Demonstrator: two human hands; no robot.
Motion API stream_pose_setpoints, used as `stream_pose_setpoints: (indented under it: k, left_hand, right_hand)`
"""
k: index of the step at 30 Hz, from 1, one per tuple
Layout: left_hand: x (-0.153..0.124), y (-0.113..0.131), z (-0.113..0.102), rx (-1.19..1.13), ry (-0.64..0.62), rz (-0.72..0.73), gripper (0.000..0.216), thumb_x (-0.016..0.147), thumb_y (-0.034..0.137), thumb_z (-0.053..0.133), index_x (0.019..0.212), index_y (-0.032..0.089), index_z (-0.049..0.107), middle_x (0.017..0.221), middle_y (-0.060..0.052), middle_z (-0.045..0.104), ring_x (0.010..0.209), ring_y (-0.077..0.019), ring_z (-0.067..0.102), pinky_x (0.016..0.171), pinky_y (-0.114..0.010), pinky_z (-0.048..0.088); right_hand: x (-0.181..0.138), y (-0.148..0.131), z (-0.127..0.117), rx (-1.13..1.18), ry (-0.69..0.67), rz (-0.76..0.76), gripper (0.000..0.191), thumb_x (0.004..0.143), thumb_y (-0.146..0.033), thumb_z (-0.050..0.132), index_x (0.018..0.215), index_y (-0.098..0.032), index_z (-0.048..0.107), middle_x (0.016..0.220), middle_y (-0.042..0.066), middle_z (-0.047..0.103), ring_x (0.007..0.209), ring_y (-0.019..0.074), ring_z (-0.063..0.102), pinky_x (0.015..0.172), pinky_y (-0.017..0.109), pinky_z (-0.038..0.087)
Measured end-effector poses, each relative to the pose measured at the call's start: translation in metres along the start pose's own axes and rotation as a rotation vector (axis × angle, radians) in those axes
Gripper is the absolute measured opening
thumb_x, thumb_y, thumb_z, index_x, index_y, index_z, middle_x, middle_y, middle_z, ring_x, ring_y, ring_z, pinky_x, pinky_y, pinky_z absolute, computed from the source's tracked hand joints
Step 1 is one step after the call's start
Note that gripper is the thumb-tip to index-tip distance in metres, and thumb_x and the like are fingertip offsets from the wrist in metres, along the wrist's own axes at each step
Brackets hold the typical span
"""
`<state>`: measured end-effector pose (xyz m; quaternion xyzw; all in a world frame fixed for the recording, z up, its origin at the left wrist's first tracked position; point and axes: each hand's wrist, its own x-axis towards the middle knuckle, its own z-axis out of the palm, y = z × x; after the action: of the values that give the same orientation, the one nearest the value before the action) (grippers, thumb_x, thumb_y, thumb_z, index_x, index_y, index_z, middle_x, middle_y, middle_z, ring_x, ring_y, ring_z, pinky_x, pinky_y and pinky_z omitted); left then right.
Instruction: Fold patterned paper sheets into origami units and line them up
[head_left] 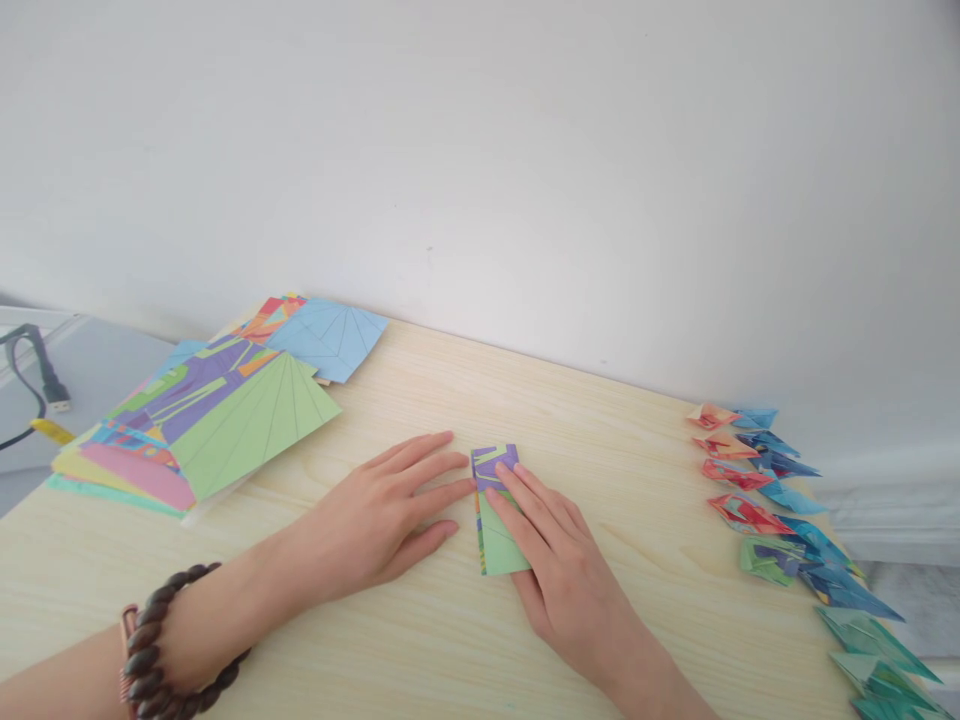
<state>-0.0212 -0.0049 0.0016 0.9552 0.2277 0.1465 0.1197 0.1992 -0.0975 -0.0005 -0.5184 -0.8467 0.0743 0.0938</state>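
On the pale wooden table lies a folded origami paper (501, 545), a narrow upright rectangle, green below and purple above, with colourful layers along its left edge. My right hand (559, 555) rests flat on its right side, fingers stretched across the surface. Beside the left edge my left hand (397, 500) lies palm down with its fingers spread, the fingertips at or very near the paper. Neither hand grasps anything. A dark beaded bracelet (146, 650) circles my left wrist.
Left, a stack of printed paper sheets (262, 420) spreads over the table (360, 640). Folded paper pieces (750, 513) in red, blue and green line the right edge. A white wall (480, 180) stands behind. A black cable (49, 385) lies at far left.
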Motion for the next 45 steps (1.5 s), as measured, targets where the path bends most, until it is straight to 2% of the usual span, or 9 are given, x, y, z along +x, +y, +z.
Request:
stream_pose_setpoints:
  k: [11,27,32,37,45]
  left_hand:
    - [-0.0009,-0.0016,0.0012,0.003,0.019,0.007,0.037,0.088,0.029,0.048,0.124,0.022,0.051,0.129,-0.004,0.052,0.128,-0.0249,0.036,0.105,-0.042,0.037]
    - [-0.0010,-0.0013,0.0016,0.008,0.013,0.001,0.038,0.088,0.029,0.047,0.125,0.022,0.049,0.132,-0.004,0.050,0.130,-0.0249,0.034,0.106,-0.043,0.036]
    - [-0.0004,-0.0016,0.0026,0.001,-0.009,0.024,0.041,0.090,0.029,0.044,0.130,0.022,0.044,0.139,-0.004,0.041,0.130,-0.0236,0.034,0.109,-0.045,0.030]
    - [-0.0005,-0.0019,0.0030,-0.039,0.000,0.007,0.040,0.090,0.030,0.045,0.129,0.023,0.045,0.136,-0.003,0.046,0.130,-0.0230,0.034,0.110,-0.044,0.029]
    - [-0.0004,-0.0022,0.0026,-0.010,-0.032,0.005,0.043,0.090,0.030,0.044,0.132,0.023,0.041,0.138,-0.003,0.043,0.130,-0.0241,0.033,0.109,-0.045,0.030]
  right_hand:
    - [0.0016,0.0007,-0.0002,-0.029,0.006,-0.022,0.060,0.078,-0.006,0.038,0.137,-0.013,0.033,0.147,0.008,0.025,0.137,0.0216,0.016,0.104,0.043,0.033]
    - [0.0025,0.0001,-0.0003,-0.051,-0.013,-0.020,0.059,0.079,-0.007,0.039,0.137,-0.013,0.033,0.147,0.008,0.024,0.137,0.0220,0.016,0.103,0.043,0.032]
    - [0.0027,-0.0009,0.0001,-0.049,-0.026,-0.014,0.059,0.079,-0.008,0.039,0.137,-0.013,0.033,0.148,0.008,0.023,0.137,0.0222,0.016,0.104,0.043,0.032]
    - [0.0023,-0.0003,0.0003,-0.050,-0.013,-0.017,0.059,0.078,-0.008,0.040,0.137,-0.014,0.034,0.148,0.008,0.023,0.137,0.0222,0.017,0.103,0.042,0.033]
    - [0.0026,-0.0014,0.0001,-0.059,-0.032,-0.009,0.059,0.079,-0.008,0.041,0.138,-0.015,0.033,0.149,0.007,0.020,0.137,0.0218,0.015,0.104,0.043,0.031]
